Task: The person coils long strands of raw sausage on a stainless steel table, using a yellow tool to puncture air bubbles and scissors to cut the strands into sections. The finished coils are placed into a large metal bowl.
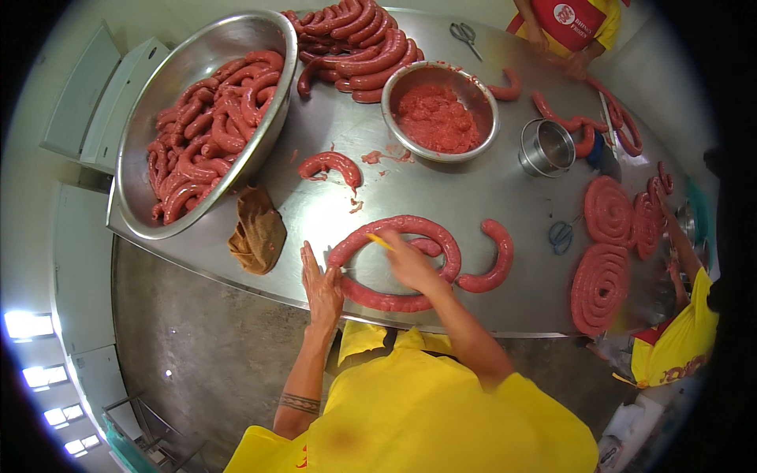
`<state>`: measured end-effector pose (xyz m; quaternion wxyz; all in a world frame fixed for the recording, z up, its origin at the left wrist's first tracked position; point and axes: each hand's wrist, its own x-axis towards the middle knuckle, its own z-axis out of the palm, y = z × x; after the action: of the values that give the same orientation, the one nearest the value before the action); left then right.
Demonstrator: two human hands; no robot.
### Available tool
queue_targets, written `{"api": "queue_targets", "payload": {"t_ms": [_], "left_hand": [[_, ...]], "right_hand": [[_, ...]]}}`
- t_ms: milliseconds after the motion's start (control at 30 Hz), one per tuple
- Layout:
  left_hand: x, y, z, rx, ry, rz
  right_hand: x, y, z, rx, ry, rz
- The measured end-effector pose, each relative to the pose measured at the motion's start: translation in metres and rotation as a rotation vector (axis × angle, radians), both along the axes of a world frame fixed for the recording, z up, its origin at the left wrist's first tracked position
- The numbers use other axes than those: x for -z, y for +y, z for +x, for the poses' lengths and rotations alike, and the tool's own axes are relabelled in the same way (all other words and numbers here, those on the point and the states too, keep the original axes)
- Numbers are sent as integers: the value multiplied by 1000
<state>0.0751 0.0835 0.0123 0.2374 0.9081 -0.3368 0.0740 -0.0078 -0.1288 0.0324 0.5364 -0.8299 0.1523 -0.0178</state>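
A raw red sausage (394, 303) lies in a loop on the steel table in front of me, with a short end curled inside. My left hand (322, 293) is at the left of the loop, fingers stretched out flat and its edge against the sausage. My right hand (412, 263) is closed on a thin yellow stick-like tool (380, 241), held over the upper part of the loop. The tool's kind and its tip are not clear. Just right of the loop lies a short curved sausage (497, 260). Another short piece (330, 165) lies farther off, beside scraps.
A large steel basin (272, 130) of sausages stands at left, a brown cloth (257, 230) below it. Farther back are a sausage pile (378, 59), a bowl (490, 118) of minced meat and scissors (465, 35). Coiled sausages (601, 288), more scissors (561, 236) and co-workers are right.
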Motion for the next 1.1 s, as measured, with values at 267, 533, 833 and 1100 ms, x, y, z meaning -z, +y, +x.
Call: {"api": "queue_targets", "payload": {"t_ms": [267,533,833,1100], "left_hand": [[3,12,15,-298,864,-459],[29,3,6,-81,428,170],[-1,22,23,-376,692,-227],[-20,37,28,-360,541,-357]], "right_hand": [[-34,33,77,-435,-232,80],[-134,-140,-8,340,-719,1112],[7,7,-12,64,-119,-137],[-34,56,108,-548,-237,335]]}}
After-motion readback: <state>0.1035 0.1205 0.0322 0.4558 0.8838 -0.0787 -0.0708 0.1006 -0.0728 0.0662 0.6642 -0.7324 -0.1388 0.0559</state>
